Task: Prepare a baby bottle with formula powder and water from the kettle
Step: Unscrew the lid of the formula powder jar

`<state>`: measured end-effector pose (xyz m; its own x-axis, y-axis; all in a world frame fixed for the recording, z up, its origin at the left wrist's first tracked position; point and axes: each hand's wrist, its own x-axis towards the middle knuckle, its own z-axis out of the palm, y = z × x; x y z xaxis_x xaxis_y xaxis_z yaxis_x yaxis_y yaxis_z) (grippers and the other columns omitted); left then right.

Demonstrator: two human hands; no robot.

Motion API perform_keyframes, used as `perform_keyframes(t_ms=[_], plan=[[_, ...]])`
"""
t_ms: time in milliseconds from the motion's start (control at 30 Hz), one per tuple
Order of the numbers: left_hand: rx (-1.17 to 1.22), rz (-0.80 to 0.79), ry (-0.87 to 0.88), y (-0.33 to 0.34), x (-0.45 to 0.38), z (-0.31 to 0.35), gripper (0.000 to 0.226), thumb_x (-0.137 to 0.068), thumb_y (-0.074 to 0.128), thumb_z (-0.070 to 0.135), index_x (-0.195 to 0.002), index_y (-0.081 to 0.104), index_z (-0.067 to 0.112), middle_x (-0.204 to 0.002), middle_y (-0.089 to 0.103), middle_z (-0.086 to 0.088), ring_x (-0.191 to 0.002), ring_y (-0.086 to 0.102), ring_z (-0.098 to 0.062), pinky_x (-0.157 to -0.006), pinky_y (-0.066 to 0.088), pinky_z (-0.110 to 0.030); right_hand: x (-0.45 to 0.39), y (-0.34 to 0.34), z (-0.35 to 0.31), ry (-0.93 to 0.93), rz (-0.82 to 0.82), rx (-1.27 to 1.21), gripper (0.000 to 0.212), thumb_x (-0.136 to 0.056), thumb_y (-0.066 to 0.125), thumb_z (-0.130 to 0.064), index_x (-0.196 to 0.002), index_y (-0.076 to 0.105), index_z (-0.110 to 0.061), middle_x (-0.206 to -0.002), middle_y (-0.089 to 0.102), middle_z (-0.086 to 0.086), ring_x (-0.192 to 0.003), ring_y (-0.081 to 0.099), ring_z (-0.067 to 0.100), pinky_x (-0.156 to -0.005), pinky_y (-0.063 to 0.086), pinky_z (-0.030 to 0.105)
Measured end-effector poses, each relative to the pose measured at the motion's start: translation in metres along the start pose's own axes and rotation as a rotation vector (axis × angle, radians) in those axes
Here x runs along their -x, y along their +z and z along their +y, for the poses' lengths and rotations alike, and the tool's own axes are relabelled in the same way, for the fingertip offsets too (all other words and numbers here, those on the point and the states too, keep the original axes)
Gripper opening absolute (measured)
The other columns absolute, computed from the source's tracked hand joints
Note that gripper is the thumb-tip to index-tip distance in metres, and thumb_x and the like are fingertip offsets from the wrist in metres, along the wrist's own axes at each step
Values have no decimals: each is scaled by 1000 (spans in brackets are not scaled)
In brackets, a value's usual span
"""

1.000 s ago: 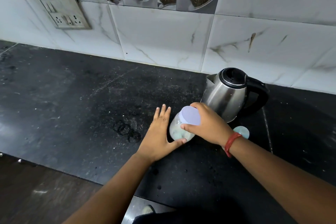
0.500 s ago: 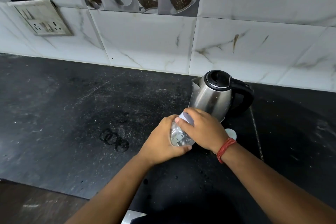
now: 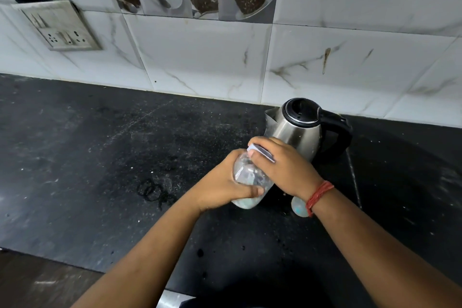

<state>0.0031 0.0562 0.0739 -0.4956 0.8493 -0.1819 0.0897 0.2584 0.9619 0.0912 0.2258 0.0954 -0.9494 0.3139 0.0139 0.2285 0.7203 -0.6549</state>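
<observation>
Since a second before, the left hand (image 3: 220, 187) had gone from lying flat beside the bottle (image 3: 250, 182) to curling its fingers round the body, thumb across the front. The right hand (image 3: 282, 167) gripped the cap (image 3: 260, 151) from above with bent fingers. That bottle stood on the dark counter (image 3: 100, 157), just before the kettle (image 3: 297, 127), a pale lid (image 3: 298, 206) beside the right wrist.

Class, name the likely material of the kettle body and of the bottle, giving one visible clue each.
Kettle body: likely brushed stainless steel, from its grey sheen and soft streaked highlights.
Bottle: seemingly clear plastic, perhaps glass; its contents show through the wall.
</observation>
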Motion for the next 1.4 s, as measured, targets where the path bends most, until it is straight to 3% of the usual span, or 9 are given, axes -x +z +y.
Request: perform_keyframes(t_ms=[167, 333, 467, 633, 767, 867, 1000, 1200, 1400], plan=[[-179, 195, 132, 14, -3, 5, 79, -66, 91, 29, -131, 48, 37, -114, 64, 9, -98, 67, -8, -80, 58, -29, -5, -8, -8, 120, -30, 92, 65, -80, 27, -85, -108, 58, -35, -107, 60, -16, -101, 60, 13, -90, 50, 38], [-88, 62, 47, 4, -3, 8, 90, -60, 87, 43, -140, 46, 35, -118, 69, 9, -108, 68, -8, -94, 58, -35, 1, -5, -11, 26, 141, -16, 55, -84, 39, -72, -101, 68, -27, -99, 67, -8, -94, 63, 15, -85, 53, 40], [27, -18, 41, 2, -1, 15, 84, -63, 86, 31, -139, 49, 26, -118, 69, 1, -107, 68, -12, -91, 56, -32, 4, -8, -12, -93, 198, -79, 51, -89, 45, -63, -102, 72, -21, -96, 70, -5, -94, 65, 14, -84, 53, 40], [130, -127, 21, -3, 0, 13, 84, -68, 87, 18, -141, 47, 21, -129, 65, -18, -121, 66, -33, -104, 53, -54, 6, -10, -11, -262, 206, -124, 34, -97, 51, -47, -97, 69, -18, -88, 65, -7, -89, 63, 17, -80, 51, 43], [110, -181, -3, -10, 1, 17, 86, -69, 87, 22, -142, 43, 23, -127, 66, -4, -119, 66, -20, -98, 55, -37, 3, -13, -11, -255, 130, -162, 32, -96, 51, -48, -102, 69, -23, -94, 66, -3, -93, 64, 16, -84, 52, 43], [-26, -78, -7, -7, -1, 20, 90, -67, 89, 31, -143, 40, 31, -126, 67, 3, -116, 67, -12, -101, 56, -37, -2, -23, -16, -70, 7, -25, 54, -85, 37, -70, -115, 64, -35, -113, 65, -10, -106, 62, 11, -94, 51, 38], [-179, 61, 57, 5, -1, 24, 82, -73, 89, 24, -136, 38, 39, -113, 67, 11, -97, 68, -2, -82, 56, -19, -7, -29, -20, 90, -93, 177, 74, -76, 25, -88, -119, 59, -39, -120, 62, -15, -109, 59, 11, -93, 51, 39], [-33, 27, 136, 1, -2, 25, 84, -66, 87, 20, -136, 43, 36, -111, 69, 9, -101, 71, -11, -89, 60, -36, 1, -24, -25, -100, 200, -65, 42, -87, 49, -64, -89, 65, -25, -88, 65, -7, -88, 62, 13, -80, 51, 40], [281, -211, 159, 2, 6, 27, 78, -70, 78, 19, -140, 44, 9, -117, 65, -9, -108, 65, -24, -92, 55, -39, 7, -39, -31, -405, 42, -314, 35, -94, 56, -40, -109, 69, -12, -101, 66, 0, -99, 62, 21, -93, 49, 41]])
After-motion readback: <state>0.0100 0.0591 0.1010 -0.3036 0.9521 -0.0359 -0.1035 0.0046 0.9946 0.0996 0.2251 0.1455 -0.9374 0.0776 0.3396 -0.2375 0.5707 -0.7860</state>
